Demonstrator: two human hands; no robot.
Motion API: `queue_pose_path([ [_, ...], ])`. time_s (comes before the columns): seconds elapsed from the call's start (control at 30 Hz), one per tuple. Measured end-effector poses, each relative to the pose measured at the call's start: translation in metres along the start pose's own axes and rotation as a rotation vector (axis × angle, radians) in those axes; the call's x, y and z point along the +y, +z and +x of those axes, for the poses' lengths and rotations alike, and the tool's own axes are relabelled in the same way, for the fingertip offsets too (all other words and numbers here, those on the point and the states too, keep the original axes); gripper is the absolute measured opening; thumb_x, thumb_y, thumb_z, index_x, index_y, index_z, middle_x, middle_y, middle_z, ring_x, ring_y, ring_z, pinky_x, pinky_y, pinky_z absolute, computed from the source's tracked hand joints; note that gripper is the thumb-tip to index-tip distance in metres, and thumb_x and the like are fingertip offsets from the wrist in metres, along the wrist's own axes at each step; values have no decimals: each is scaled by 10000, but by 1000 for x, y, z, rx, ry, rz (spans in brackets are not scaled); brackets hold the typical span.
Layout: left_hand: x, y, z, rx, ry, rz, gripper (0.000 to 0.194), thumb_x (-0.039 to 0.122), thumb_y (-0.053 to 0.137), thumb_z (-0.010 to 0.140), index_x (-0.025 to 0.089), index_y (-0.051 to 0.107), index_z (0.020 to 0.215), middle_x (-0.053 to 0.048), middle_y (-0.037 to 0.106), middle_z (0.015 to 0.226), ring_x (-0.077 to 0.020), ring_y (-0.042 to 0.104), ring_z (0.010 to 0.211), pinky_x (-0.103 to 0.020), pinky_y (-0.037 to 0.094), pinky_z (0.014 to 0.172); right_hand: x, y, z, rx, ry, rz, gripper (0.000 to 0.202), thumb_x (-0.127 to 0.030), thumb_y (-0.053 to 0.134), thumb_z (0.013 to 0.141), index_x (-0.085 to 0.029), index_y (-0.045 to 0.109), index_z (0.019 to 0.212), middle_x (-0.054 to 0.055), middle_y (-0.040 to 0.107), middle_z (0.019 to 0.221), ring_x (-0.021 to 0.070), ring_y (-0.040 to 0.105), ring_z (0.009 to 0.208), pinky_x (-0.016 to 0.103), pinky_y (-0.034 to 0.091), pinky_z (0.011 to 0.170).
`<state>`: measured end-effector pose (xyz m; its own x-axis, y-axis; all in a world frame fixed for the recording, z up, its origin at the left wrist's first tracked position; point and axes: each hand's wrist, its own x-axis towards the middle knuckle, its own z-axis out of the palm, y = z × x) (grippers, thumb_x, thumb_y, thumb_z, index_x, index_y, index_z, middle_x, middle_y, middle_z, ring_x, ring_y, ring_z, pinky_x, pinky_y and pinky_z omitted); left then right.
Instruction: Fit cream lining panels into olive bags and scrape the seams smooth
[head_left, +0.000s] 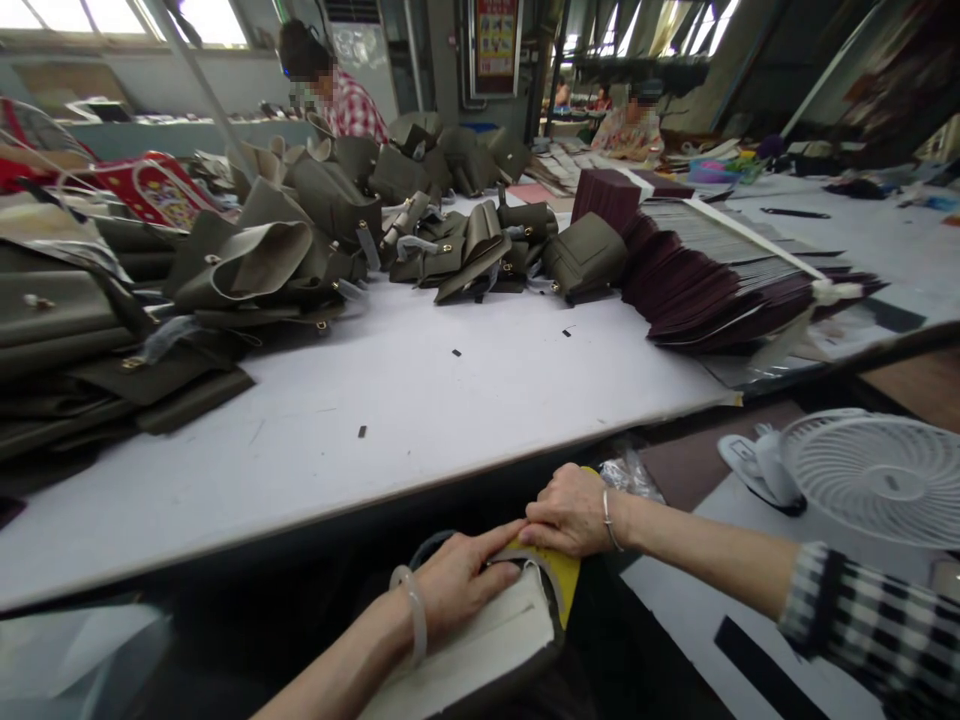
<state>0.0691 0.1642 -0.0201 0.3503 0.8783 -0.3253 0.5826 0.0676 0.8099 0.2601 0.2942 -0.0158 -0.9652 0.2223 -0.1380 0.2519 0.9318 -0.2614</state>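
Note:
A dark olive bag (551, 625) with a pale lining lies low in front of me, its opening facing up. My left hand (457, 580) grips its upper edge, thumb on the near side and index finger stretched toward my other hand. Along the bag's right end runs a flat yellow piece (566, 580), partly hidden. My right hand (570, 510) is closed with curled fingers at the top of this yellow piece, close to the left fingertips. What exactly its fingertips pinch is hidden. A dark curved shape (435, 545) shows behind the left hand.
A white table (390, 400) stretches ahead, with olive bags (292, 250) piled along its left and back. Bundled maroon panels (675, 270) lie at the right. A white fan (885, 480) stands near my right arm. Two co-workers (356, 105) (630, 130) are across the table.

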Motion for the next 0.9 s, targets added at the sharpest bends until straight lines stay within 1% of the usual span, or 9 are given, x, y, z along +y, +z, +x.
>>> queue_pose_path([
  [0.13, 4, -3, -1, -2, 14, 11, 475, 377, 460, 926, 351, 451, 1400, 40, 632, 701, -136, 513, 581, -236, 348, 566, 1, -2, 3, -24, -54, -61, 486, -506, 351, 970, -201, 663, 754, 72, 720, 683, 185, 622, 581, 290, 218, 535],
  [0.33, 2, -3, -1, -11, 41, 24, 452, 376, 443, 941, 399, 441, 1392, 43, 690, 801, -157, 573, 645, -252, 383, 638, -2, -2, 5, -54, -69, -125, 507, -481, 302, 992, -198, 650, 757, 79, 716, 671, 182, 611, 561, 291, 225, 539],
  [0.47, 2, -4, -1, -27, 41, 38, 439, 385, 425, 948, 401, 446, 1387, 35, 710, 860, -175, 608, 690, -264, 408, 678, -3, -2, 6, -70, -69, -148, 518, -477, 279, 997, -203, 646, 754, 78, 716, 678, 190, 617, 560, 299, 227, 532],
  [0.57, 1, -4, -1, -35, 48, 28, 421, 390, 415, 953, 383, 473, 1370, 25, 717, 910, -183, 629, 737, -265, 428, 711, -5, -2, 6, -86, -60, -156, 519, -479, 269, 999, -207, 645, 765, 76, 719, 686, 193, 623, 572, 297, 257, 539],
  [0.7, 0, -3, -1, -41, 52, 33, 415, 387, 414, 957, 365, 483, 1366, 16, 722, 910, -185, 644, 758, -262, 439, 723, -8, -1, 5, -111, -31, -167, 546, -483, 225, 1005, -208, 642, 785, 80, 722, 700, 194, 637, 593, 295, 308, 558],
  [0.8, 1, -2, 0, -41, 67, 38, 419, 367, 414, 961, 373, 464, 1378, 20, 726, 930, -181, 654, 773, -258, 440, 721, -9, 0, 3, -132, -13, -167, 560, -487, 204, 1005, -202, 636, 792, 87, 724, 710, 207, 654, 613, 299, 328, 561],
  [0.9, 1, -1, 0, -41, 85, 35, 412, 347, 413, 966, 390, 460, 1373, 31, 726, 984, -176, 663, 825, -259, 444, 758, -11, 3, 2, -145, 14, -164, 550, -488, 205, 1003, -201, 628, 800, 83, 727, 721, 212, 666, 626, 297, 348, 569],
])
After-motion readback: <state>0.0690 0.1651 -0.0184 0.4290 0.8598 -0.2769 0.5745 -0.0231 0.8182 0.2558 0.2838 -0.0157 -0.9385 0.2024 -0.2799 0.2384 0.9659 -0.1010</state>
